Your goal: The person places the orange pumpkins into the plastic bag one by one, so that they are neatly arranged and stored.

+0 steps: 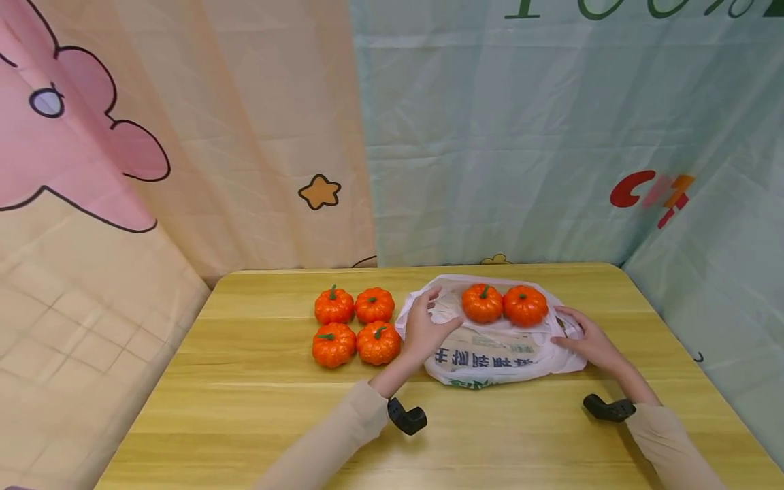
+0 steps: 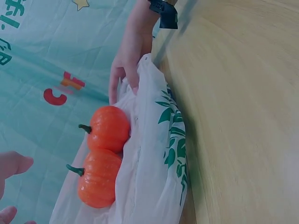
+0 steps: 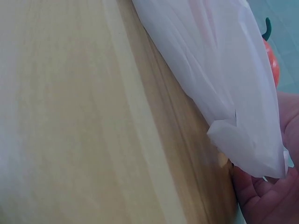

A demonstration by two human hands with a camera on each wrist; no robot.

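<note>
A white plastic bag [image 1: 437,371] with dark and green print lies on the table, its mouth spread open. Two small orange pumpkins [image 1: 525,307] with green stems sit side by side in its mouth. My left hand [image 1: 422,332] is over the bag's left side, thumb and fingers spread apart with nothing between them. At the opposite side, my right hand [image 1: 589,344] pinches the bag's right edge between thumb and fingers. The right wrist view shows the bag's folded corner [image 3: 243,144] at the right hand [image 3: 275,200]; part of that hand is cut off by the frame.
Several more orange pumpkins [image 1: 334,345] stand grouped on the table left of the bag. The wooden table [image 1: 245,408] ends at a printed curtain [image 1: 490,136] behind. A black wrist device [image 1: 407,416] sits on each forearm.
</note>
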